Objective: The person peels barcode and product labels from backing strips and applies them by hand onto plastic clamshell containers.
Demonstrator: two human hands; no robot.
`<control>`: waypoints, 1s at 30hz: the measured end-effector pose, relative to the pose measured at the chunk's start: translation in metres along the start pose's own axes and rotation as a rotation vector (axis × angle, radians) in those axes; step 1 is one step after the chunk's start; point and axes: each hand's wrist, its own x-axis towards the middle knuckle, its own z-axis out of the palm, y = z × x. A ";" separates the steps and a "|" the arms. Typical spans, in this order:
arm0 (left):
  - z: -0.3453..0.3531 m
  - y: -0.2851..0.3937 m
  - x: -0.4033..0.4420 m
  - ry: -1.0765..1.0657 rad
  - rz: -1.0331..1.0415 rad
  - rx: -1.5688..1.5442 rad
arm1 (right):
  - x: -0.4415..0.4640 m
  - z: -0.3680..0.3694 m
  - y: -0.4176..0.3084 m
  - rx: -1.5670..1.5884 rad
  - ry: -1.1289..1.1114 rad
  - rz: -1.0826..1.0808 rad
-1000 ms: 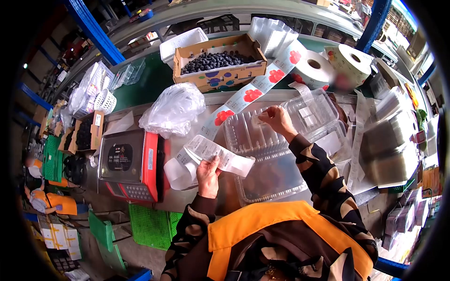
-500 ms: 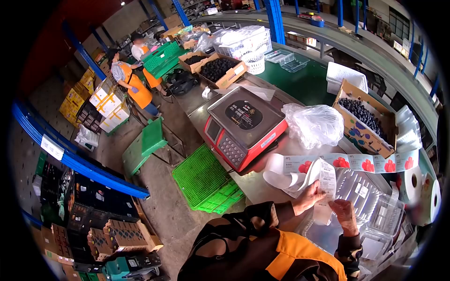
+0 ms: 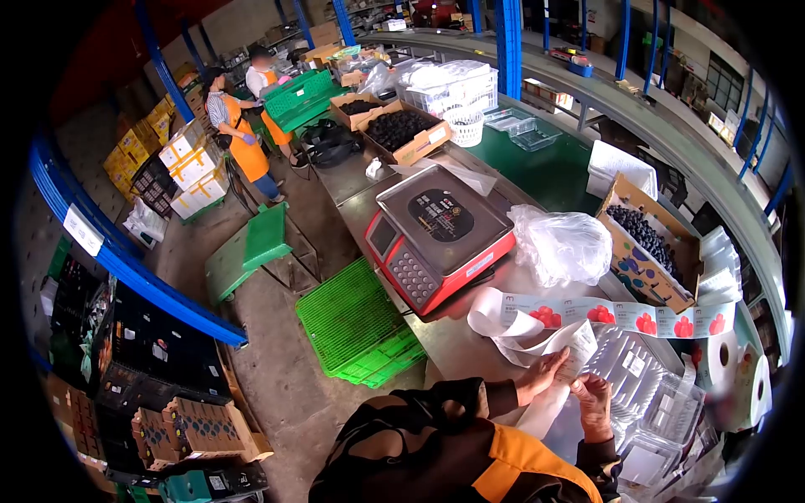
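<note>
On the pale blue label strip with red pictures [image 3: 579, 313], just beyond the left hand [image 3: 541, 379], a small mark reads like an "m". Too small or blurred to read: print on the white paper strip [image 3: 576, 342] in the hand, characters on the red-and-silver scale [image 3: 415, 272] and far-left white sign [image 3: 84, 230].

I'm reaching my left forearm [image 3: 495, 400] in sideways and bringing my right forearm [image 3: 599, 459] up toward the worktop's [image 3: 464, 345] near edge. My left hand [image 3: 541, 377] is gripping with fingers extending; my right hand [image 3: 594, 402] is curling just beside it, its fingertips pinching close to my left fingers.
</note>
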 end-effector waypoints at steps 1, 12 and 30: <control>-0.003 0.001 0.001 -0.078 -0.038 0.016 | -0.001 0.002 -0.001 0.020 0.002 0.003; 0.005 0.017 -0.011 -0.039 -0.130 0.006 | -0.009 0.003 0.014 0.103 0.052 0.066; -0.007 0.037 0.011 -0.375 0.173 0.106 | -0.018 0.005 -0.036 -0.533 0.314 -0.220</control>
